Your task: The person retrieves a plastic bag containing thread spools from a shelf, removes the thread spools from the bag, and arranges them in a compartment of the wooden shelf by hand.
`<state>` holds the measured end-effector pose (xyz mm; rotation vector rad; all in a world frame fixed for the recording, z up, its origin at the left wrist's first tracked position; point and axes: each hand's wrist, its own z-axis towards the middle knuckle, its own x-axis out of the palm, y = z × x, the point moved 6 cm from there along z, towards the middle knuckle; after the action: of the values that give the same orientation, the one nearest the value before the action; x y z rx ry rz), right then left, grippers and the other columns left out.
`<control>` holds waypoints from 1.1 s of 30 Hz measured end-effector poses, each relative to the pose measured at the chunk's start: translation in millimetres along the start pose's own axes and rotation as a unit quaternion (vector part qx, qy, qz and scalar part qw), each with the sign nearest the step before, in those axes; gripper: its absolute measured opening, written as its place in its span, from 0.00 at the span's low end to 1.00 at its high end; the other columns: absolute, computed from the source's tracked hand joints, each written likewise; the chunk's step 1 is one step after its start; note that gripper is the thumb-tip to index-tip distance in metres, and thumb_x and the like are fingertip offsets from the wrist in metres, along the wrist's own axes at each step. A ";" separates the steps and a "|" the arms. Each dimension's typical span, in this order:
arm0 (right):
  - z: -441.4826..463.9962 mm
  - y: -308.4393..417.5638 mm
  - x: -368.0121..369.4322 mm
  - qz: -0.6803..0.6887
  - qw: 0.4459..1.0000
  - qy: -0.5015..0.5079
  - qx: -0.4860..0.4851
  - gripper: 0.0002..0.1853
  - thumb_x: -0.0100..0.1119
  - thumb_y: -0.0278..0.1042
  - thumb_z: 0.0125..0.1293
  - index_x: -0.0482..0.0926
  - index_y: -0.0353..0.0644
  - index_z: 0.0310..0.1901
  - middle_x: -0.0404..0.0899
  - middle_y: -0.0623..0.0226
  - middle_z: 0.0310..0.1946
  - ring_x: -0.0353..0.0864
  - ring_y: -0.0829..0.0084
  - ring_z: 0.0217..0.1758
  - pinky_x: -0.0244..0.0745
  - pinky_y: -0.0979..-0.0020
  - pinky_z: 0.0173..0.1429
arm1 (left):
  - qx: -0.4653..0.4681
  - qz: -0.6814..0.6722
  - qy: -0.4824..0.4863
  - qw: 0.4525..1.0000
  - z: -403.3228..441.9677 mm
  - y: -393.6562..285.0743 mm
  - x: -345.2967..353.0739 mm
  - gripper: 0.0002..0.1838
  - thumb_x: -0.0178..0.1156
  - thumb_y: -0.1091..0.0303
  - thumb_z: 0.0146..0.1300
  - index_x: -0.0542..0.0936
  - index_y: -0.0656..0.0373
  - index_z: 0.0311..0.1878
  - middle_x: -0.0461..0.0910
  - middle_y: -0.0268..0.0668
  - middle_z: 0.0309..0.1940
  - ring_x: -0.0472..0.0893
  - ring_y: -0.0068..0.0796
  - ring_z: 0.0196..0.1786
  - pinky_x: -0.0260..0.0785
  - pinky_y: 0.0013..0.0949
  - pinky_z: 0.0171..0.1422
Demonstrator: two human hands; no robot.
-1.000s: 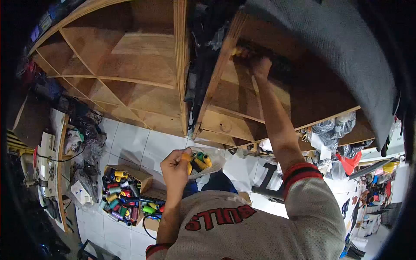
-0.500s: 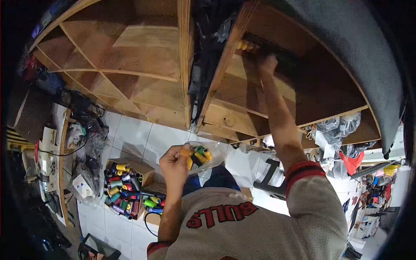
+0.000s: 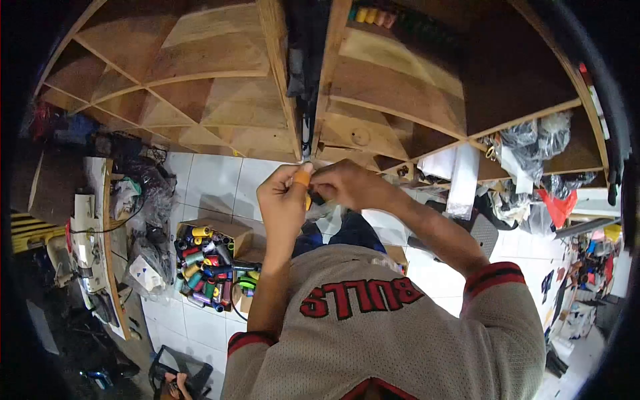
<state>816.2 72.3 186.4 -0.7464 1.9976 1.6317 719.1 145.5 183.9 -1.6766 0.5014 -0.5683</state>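
My left hand (image 3: pixel 279 197) is closed around an orange thread spool (image 3: pixel 303 178), held upright in front of the shelves. Right beside it, my right hand (image 3: pixel 350 184) has its fingers bent together close to the spool; whatever they pinch is hidden. Below both hands hangs a clear plastic bag (image 3: pixel 325 213), mostly covered by them. Up in the right shelf unit stands a row of yellow, orange and pink thread spools (image 3: pixel 375 17), with darker ones in shadow beside it.
A cardboard box (image 3: pixel 230 233) full of mixed thread spools (image 3: pixel 203 263) stands on the tiled floor at left. Wooden shelf units (image 3: pixel 400 117) rise ahead. Plastic-wrapped items (image 3: pixel 533 140) crowd the lower right shelf. Another person's hand (image 3: pixel 175 385) shows at bottom left.
My right hand has come down out of the upper right shelf compartment to beside my left hand. My left hand has risen slightly, still holding the orange spool. The view has shifted.
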 end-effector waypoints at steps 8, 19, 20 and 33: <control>17.0 -23.5 45.8 -0.291 0.946 0.052 0.131 0.09 0.57 0.32 0.53 0.82 0.41 0.35 0.82 0.58 0.36 0.83 0.62 0.39 0.77 0.65 0.39 | -0.009 0.045 0.028 0.999 -10.6 -14.2 20.3 0.10 0.61 0.69 0.61 0.78 0.65 0.27 0.70 0.24 0.16 0.64 0.10 0.19 0.54 0.19 0.20; 15.1 -74.5 78.2 -0.309 0.932 -0.028 0.186 0.10 0.53 0.35 0.56 0.82 0.44 0.36 0.82 0.59 0.37 0.82 0.66 0.41 0.75 0.66 0.40 | 0.005 0.039 0.063 0.997 -11.7 6.3 30.1 0.08 0.60 0.72 0.61 0.78 0.67 0.30 0.72 0.25 0.18 0.65 0.10 0.21 0.57 0.19 0.22; 13.1 -71.4 77.5 -0.327 0.928 -0.015 0.177 0.10 0.54 0.34 0.55 0.83 0.44 0.36 0.82 0.59 0.37 0.82 0.66 0.41 0.75 0.67 0.39 | 0.010 0.029 0.064 0.997 -11.3 5.9 31.7 0.07 0.59 0.72 0.61 0.78 0.67 0.30 0.73 0.26 0.18 0.65 0.10 0.20 0.57 0.19 0.22; -3.4 -59.8 61.3 -0.284 0.944 0.004 0.170 0.10 0.56 0.35 0.54 0.82 0.37 0.32 0.81 0.52 0.32 0.83 0.59 0.37 0.77 0.60 0.40 | 0.020 0.010 0.058 0.998 -2.2 3.6 40.5 0.10 0.60 0.71 0.60 0.76 0.65 0.26 0.67 0.24 0.14 0.61 0.10 0.17 0.50 0.20 0.19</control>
<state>809.6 52.3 103.3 -1.0623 1.7718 0.9259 749.4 118.4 184.5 -1.6057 0.5857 -0.6600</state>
